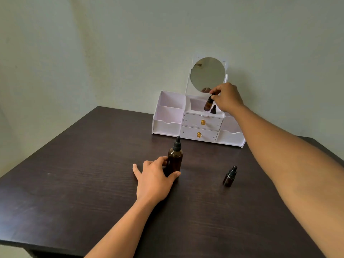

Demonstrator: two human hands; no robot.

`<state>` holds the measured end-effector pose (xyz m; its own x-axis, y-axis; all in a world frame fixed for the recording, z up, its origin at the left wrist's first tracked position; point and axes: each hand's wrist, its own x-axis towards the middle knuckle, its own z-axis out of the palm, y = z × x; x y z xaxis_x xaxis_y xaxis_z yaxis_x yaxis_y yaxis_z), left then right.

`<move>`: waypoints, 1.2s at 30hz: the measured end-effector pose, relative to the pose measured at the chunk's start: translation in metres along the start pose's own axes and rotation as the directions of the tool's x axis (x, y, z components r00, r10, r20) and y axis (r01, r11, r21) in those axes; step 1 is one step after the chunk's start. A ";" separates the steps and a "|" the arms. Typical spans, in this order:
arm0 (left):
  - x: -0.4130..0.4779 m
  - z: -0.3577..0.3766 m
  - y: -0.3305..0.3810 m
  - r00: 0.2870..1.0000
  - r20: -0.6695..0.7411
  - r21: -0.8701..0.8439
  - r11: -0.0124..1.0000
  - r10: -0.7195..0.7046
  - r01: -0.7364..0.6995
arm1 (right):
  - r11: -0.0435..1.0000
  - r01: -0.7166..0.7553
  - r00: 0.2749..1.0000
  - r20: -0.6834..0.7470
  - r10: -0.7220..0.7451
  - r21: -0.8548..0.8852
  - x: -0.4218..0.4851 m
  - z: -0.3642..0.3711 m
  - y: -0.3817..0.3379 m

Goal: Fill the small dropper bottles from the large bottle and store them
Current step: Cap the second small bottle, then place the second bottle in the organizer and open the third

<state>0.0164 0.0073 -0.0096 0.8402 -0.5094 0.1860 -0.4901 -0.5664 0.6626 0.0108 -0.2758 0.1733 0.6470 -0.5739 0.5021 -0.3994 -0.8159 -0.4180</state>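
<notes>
1. The place looked like a room in a home, most likely a dressing corner.
2. A white cosmetics organizer (167, 125) stood at the back of the table (74, 174), against the wall (111, 53), with open compartments (172, 100) and two small drawers (191, 134) bearing gold knobs (202, 122).
3. A round mirror (208, 74) rose behind the organizer's middle section, as on a vanity.
4. The table had a dark wood-grain top, the look of household furniture.
5. The wall was plain, painted pale green and faintly stained.
6. Amber glass with black dropper caps, in a large bottle (175, 159) on the table and a small dropper bottle (208, 104) over the organizer, suited personal care.
</notes>
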 end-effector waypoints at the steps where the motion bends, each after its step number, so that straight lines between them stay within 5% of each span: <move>1: -0.001 0.000 0.001 1.000 0.003 0.004 1.000 -0.002 0.002 | 1.000 0.001 1.000 0.012 -0.001 -0.011 0.001 0.003 0.003; 16: 0.001 0.002 0.000 1.000 -0.017 -0.023 1.000 -0.001 0.001 | 0.998 0.006 0.984 0.176 0.004 -0.055 0.014 0.042 0.018; 28: 0.000 0.001 0.000 1.000 -0.019 -0.021 1.000 0.007 -0.008 | 0.991 -0.007 0.984 0.175 0.030 -0.131 0.015 0.033 0.020; 36: 0.001 0.001 -0.001 1.000 -0.015 -0.017 1.000 0.013 -0.013 | 1.000 -0.011 0.996 0.083 0.013 -0.023 -0.021 -0.008 0.021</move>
<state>0.0180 0.0066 -0.0111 0.8371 -0.5071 0.2052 -0.4970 -0.5484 0.6725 -0.0161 -0.2815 0.1604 0.6937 -0.5766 0.4317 -0.4214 -0.8109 -0.4059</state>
